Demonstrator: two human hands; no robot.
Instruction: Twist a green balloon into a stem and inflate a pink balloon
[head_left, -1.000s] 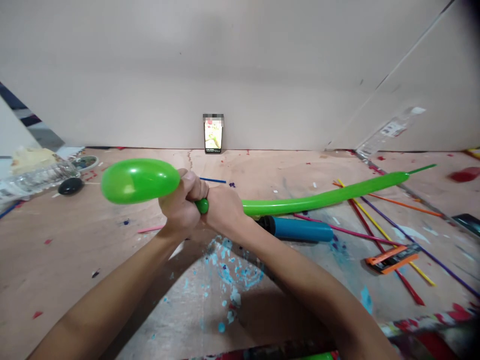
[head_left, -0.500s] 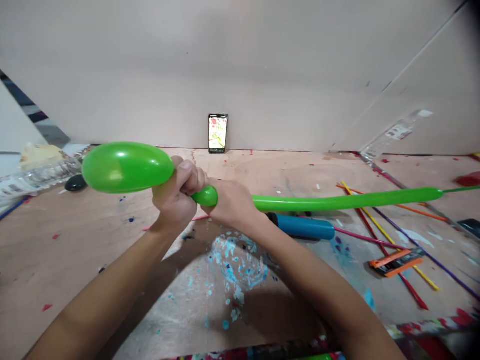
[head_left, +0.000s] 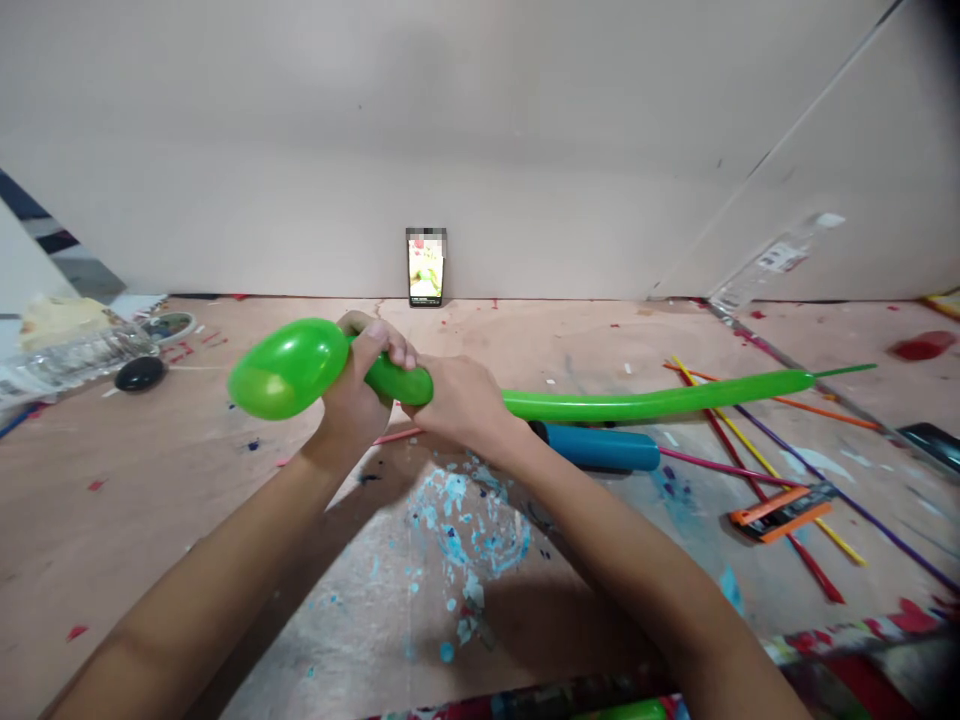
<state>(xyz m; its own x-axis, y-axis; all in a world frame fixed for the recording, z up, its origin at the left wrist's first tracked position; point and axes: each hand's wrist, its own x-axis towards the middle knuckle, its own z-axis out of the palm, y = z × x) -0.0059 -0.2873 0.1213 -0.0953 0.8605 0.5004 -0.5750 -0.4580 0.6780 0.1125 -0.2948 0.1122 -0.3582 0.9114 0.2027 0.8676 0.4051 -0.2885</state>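
Observation:
A long green balloon (head_left: 652, 402) runs through both my hands, with a fat oval bulb at its left end and a thin uninflated tail at its right. My left hand (head_left: 364, 380) is closed around it just right of the bulb. Between the hands a short inflated piece bulges. My right hand (head_left: 461, 400) grips the balloon beside that piece, fingers mostly hidden behind the back of the hand. Below the balloon's long part lies a blue balloon pump (head_left: 600, 447), near my right wrist.
A phone (head_left: 426, 267) leans against the wall. Uninflated balloons, among them a yellow one (head_left: 772, 463), lie at right with an orange-and-black cutter (head_left: 784, 512). Clear bottles stand at far right (head_left: 776, 262) and lie at left (head_left: 82, 355), by a black oval object (head_left: 140, 374).
The bulb at the left has become smaller and tilted downward, while the piece between my hands has grown longer. My left hand has loosened slightly around the balloon. The view has shifted a little.

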